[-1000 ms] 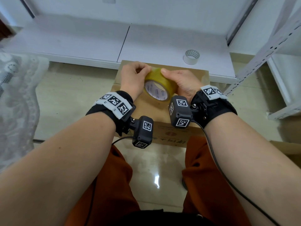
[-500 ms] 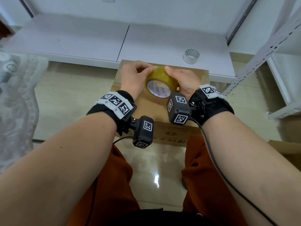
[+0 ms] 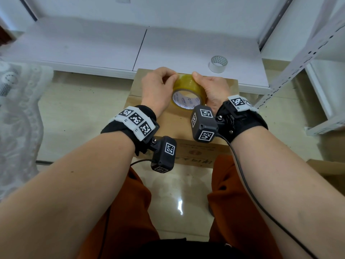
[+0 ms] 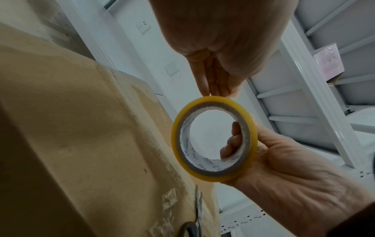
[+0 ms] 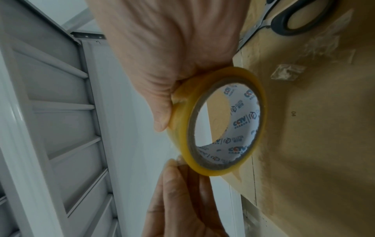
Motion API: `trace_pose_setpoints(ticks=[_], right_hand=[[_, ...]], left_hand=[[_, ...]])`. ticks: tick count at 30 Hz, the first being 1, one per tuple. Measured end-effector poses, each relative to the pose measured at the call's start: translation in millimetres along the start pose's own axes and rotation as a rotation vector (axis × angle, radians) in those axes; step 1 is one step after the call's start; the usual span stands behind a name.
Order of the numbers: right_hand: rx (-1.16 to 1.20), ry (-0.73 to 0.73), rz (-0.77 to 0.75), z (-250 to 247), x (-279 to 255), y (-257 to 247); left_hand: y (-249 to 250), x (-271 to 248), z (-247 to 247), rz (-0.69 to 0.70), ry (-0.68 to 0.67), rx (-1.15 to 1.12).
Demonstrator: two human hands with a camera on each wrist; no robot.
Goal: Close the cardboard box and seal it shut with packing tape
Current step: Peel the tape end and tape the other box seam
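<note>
The right hand grips the tape roll around its rim, fingers curled into the core, and holds it on edge just above the closed box. The left hand pinches at the roll's top edge with thumb and fingertips; whether a free tape end is lifted cannot be told.

The head view shows only the backs of both hands over the box. The left wrist view adds the right hand's fingers showing through the roll's open core, and the left fingertips meeting the yellow rim. The right wrist view shows printed lettering on the core's inner lining, scissors lying on the box top behind the roll, and scraps of old clear tape stuck to the cardboard.

The box stands on a glossy tiled floor in front of the person's knees. Beyond the box runs a low white shelf carrying a second, white tape roll. Right of the box stands a white metal rack.
</note>
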State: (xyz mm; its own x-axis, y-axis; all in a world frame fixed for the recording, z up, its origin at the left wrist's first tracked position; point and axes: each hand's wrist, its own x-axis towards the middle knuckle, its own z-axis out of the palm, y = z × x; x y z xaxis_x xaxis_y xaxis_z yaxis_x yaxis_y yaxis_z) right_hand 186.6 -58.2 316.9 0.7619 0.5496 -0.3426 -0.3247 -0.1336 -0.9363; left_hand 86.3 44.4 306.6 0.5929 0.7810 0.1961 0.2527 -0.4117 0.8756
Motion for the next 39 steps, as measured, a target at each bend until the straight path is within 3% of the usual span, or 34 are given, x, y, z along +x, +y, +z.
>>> trace_pose_setpoints(ticks=[6,25,34,39], right_hand=[[-0.018,0.027,-0.004,2,2,0],[-0.365,0.112,-0.285,-1,3,0],[-0.542,0.111,-0.402,0,9,5],[-0.595,0.105,-0.418,5,8,8]], left_hand=[[0,2,0,-0.017,-0.033,0.000],[2,-2,3,-0.046,-0.049,-0.081],[4,1,5,-0.216,-0.059,-0.193],[3,4,0,-0.404,-0.116,-0.310]])
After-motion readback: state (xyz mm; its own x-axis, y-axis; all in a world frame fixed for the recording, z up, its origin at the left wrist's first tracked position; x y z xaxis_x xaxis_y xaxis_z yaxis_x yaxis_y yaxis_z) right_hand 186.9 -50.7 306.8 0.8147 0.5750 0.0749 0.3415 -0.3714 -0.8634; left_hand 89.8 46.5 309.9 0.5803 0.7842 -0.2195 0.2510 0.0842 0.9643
